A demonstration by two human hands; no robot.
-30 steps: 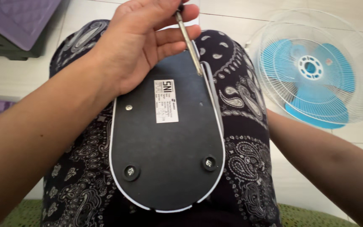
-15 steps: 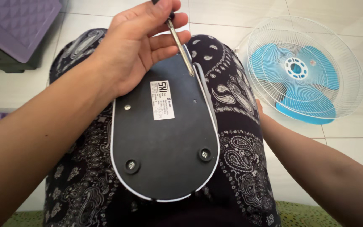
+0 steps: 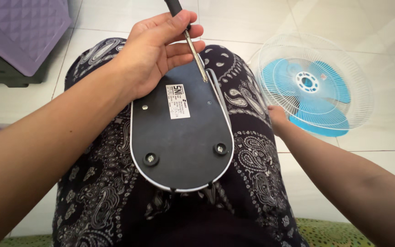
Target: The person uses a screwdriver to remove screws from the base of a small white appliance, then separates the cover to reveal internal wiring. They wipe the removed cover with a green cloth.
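A black oval fan base (image 3: 181, 146) with a white rim lies underside up on my lap, a white label near its far end and two screws near its near end. My left hand (image 3: 161, 50) grips a screwdriver (image 3: 193, 43) by its black handle, the metal shaft angled down with its tip at the base's far right edge. My right hand (image 3: 276, 118) is mostly hidden behind my right thigh, down beside the leg near the fan head; its fingers cannot be seen.
A fan head (image 3: 314, 84) with blue blades inside a white wire guard lies on the tiled floor to the right. A purple quilted box (image 3: 21, 32) stands at the top left. My patterned black trousers (image 3: 101, 201) fill the lower middle.
The view has shifted so base and fan head sit slightly lower and further left. My left hand still holds the screwdriver at the same spot on the base.
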